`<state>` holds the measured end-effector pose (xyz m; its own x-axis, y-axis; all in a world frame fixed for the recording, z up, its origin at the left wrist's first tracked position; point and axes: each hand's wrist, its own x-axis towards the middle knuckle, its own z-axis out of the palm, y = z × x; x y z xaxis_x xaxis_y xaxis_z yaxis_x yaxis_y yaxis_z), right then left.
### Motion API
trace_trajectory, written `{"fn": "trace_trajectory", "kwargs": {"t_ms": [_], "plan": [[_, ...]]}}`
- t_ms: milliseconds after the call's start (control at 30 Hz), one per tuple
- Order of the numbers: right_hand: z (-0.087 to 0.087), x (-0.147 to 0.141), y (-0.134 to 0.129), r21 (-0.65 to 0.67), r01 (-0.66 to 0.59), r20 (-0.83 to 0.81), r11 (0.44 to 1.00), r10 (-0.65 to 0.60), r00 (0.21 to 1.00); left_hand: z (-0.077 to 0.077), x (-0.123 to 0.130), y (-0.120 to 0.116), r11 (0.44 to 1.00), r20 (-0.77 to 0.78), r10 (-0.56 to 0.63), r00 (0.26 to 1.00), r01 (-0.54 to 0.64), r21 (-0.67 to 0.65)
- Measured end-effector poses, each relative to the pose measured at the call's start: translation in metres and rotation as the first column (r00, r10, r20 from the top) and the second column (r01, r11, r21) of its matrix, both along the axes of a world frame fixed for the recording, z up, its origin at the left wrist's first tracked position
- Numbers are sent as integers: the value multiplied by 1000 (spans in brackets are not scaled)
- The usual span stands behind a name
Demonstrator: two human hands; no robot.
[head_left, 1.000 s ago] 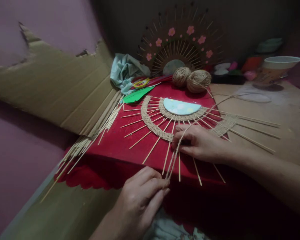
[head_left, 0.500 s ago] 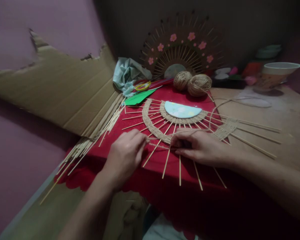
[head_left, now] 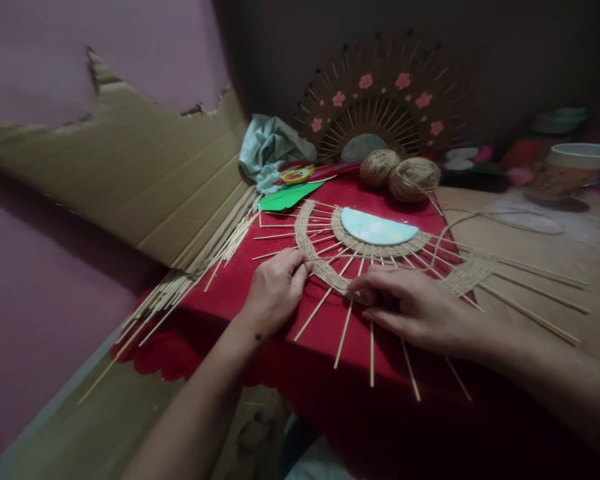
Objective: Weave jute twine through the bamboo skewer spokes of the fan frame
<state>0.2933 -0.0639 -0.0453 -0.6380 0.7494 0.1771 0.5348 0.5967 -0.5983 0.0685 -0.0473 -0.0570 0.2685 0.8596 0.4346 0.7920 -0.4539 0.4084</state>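
Note:
A half-round woven piece with thin sticks fanning out lies on the red cloth, a pale blue half-disc at its centre. Around this runs an outer woven twine band. My left hand is closed in a pinch on the twine, by the band's left part. The strand runs rightward over the sticks towards my right hand, whose curled fingers touch the lower part of the band. What lies between those fingertips is hidden.
Two twine balls lie behind the piece. A finished fan stands at the back. Loose sticks and cardboard are on the left. Yellow-handled scissors, green paper and a cup are farther back.
My left hand has moved up and right, lifting the strand above the outer band. My right hand now presses at the band's lower edge. The whole view has shifted slightly.

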Motion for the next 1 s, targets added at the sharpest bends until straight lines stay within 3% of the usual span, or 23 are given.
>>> {"fn": "trace_trajectory", "kwargs": {"t_ms": [233, 400, 600, 733, 900, 1000], "plan": [[18, -15, 5, 180, -14, 281, 984, -38, 959, -4, -1, 2, 1000, 17, -27, 1000, 27, 3], [16, -38, 18, 226, -55, 234, 973, 1, 972, -5, 0, 2, 1000, -27, 0, 1000, 0, -23], [4, -43, 34, 37, -7, 98, 999, 4, 995, -4, -1, 1, 999, 31, 15, 999, -14, -38], [3, -38, 37, -186, -46, -85, 981, 31, 996, -4, -2, 0, 998, 96, 43, 994, -38, -51], [3, -35, 35, -463, 84, -267, 882, -229, 936, -4, -2, -1, 999, 88, 43, 995, -41, -27], [4, -35, 31, -494, 125, -323, 860, -315, 893, -4, -2, -2, 998, 90, 52, 995, -50, -23]]}}
